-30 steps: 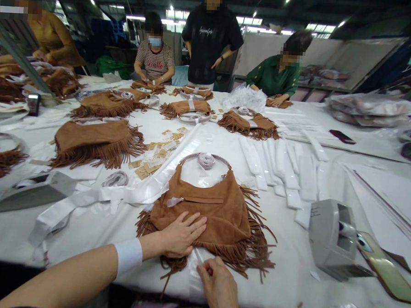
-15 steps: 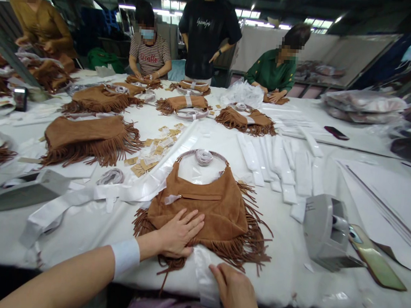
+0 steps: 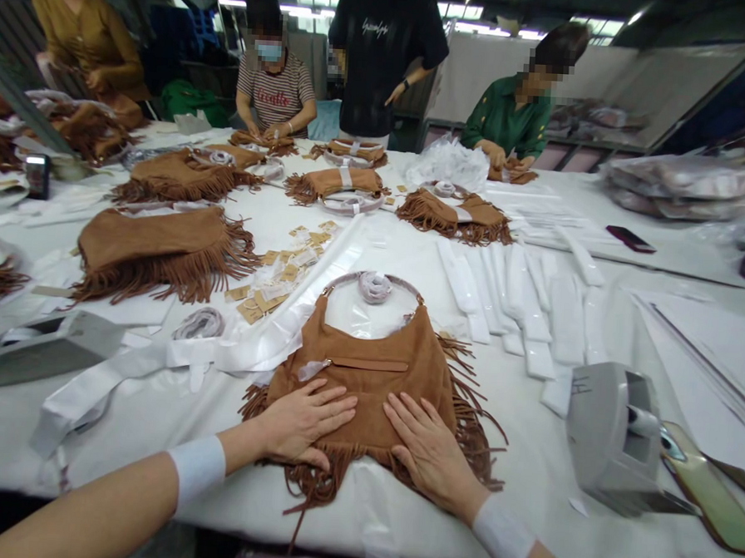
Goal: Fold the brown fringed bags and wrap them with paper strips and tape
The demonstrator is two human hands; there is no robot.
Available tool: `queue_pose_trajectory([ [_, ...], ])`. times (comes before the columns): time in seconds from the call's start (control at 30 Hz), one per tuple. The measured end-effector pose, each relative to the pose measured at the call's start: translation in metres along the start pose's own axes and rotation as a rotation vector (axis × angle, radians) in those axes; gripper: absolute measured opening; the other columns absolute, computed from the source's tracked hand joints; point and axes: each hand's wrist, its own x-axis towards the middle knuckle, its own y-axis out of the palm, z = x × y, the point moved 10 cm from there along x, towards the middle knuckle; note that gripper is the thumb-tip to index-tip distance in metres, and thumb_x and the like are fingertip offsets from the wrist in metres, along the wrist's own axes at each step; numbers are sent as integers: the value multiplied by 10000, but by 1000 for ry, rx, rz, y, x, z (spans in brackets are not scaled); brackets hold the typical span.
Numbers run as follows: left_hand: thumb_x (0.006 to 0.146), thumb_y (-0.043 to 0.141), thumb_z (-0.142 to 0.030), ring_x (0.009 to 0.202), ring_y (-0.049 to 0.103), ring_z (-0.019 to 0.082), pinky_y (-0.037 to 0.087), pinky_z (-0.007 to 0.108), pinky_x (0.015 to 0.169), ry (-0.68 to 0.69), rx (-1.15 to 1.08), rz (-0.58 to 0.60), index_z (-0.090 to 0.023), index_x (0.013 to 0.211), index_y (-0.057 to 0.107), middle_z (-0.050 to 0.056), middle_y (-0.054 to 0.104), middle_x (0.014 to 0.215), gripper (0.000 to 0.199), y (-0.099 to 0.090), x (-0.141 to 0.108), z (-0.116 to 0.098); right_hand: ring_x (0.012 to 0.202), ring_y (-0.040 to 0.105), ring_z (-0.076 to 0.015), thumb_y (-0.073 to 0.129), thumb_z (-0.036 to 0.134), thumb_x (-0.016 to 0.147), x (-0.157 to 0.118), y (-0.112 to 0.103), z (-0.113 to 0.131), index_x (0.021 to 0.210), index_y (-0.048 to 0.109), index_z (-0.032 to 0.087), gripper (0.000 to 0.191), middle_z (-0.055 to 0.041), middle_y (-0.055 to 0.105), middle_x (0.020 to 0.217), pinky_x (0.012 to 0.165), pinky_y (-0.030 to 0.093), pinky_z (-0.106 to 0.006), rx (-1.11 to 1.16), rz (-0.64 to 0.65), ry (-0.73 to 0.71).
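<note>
A brown fringed suede bag [image 3: 362, 353] lies in front of me, its handle pointing away and a wrapped coil [image 3: 374, 287] inside the handle's loop. My left hand [image 3: 306, 423] rests flat on the bag's lower left, fingers spread. On the lower right of the bag my right hand [image 3: 429, 448] lies flat too, fingers extended. Both wrists wear a white band. A white strip [image 3: 380, 521] comes out from under the bag toward the table's front edge. Long white ribbon [image 3: 231, 348] runs left of the bag.
Grey tape dispensers stand at right [image 3: 614, 433] and left [image 3: 50, 345]. A phone [image 3: 711, 488] lies beside the right one. White padded strips [image 3: 527, 300], tags [image 3: 279, 274] and more fringed bags [image 3: 155, 247] lie farther back. Several people are at the far side.
My right hand has let go of the white strip at the table's front edge and now lies on the bag. My left hand has shifted slightly left. The view has moved a little.
</note>
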Motion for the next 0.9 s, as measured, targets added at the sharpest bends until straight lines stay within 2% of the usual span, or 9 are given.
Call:
queue_pose_trajectory([
  [0.27, 880, 354, -687, 1406, 252, 314, 147, 502, 1147, -49, -67, 4, -208, 1501, 182, 101, 310, 1532, 804, -6, 2, 3, 1395, 299, -237, 435, 312, 931, 4, 1, -6, 1489, 172, 252, 620, -32, 311, 1536, 1116, 281, -487, 44, 25, 22],
  [0.37, 947, 327, -568, 1396, 285, 277, 174, 485, 1144, -108, -168, 31, -276, 1481, 246, 56, 326, 1530, 614, -5, 7, 4, 1404, 286, -233, 416, 309, 941, 2, -2, -4, 1484, 189, 271, 590, -25, 302, 1539, 1125, 282, -505, 92, 64, 47],
  [0.47, 919, 460, -467, 1352, 356, 264, 258, 455, 1114, -333, -252, 9, -298, 1451, 319, 52, 366, 1509, 576, -1, 19, 14, 1405, 293, -235, 428, 337, 938, -3, -10, 1, 1466, 253, 299, 558, -20, 322, 1531, 1134, 282, -521, 181, 88, 83],
  [0.53, 813, 611, -406, 1306, 404, 287, 311, 455, 1082, -502, -269, -44, -277, 1464, 294, 89, 400, 1480, 736, 0, 24, 20, 1376, 353, -231, 455, 385, 926, -4, -18, -5, 1444, 321, 298, 542, -31, 389, 1497, 1127, 316, -497, 292, 70, 115],
  [0.57, 763, 649, -357, 1281, 427, 299, 324, 463, 1070, -561, -271, -59, -265, 1471, 279, 105, 423, 1456, 804, 1, 26, 21, 1335, 418, -223, 466, 398, 919, -3, -26, -17, 1430, 357, 283, 535, -44, 448, 1459, 1105, 361, -464, 362, 29, 163],
  [0.63, 702, 651, -259, 1233, 469, 307, 338, 481, 1056, -631, -276, -37, -252, 1462, 305, 117, 476, 1398, 835, 7, 32, 19, 1182, 573, -202, 464, 400, 911, -4, -47, -70, 1379, 444, 231, 497, -72, 588, 1328, 1003, 473, -376, 471, -136, 379],
  [0.73, 622, 633, -179, 1234, 479, 315, 351, 488, 1049, -710, -288, 66, -210, 1413, 394, 136, 500, 1370, 827, 18, 38, 22, 950, 679, -197, 415, 405, 915, -19, -85, -192, 1226, 582, 142, 440, -109, 710, 1092, 852, 536, -322, 392, -429, 882],
  [0.83, 626, 601, -158, 1222, 506, 307, 388, 476, 1017, -743, -254, 135, -208, 1371, 445, 136, 531, 1350, 762, 25, 45, 27, 903, 684, -244, 382, 411, 923, 3, -103, -288, 1126, 627, 74, 463, -157, 729, 929, 850, 517, -392, 291, -463, 1009],
  [0.9, 729, 503, -154, 1130, 582, 292, 438, 466, 951, -758, -237, 169, -216, 1324, 502, 132, 597, 1268, 599, 32, 49, 33, 887, 677, -239, 428, 435, 923, 30, -104, -332, 1027, 656, 86, 429, -143, 722, 876, 865, 501, -409, 260, -449, 1008],
])
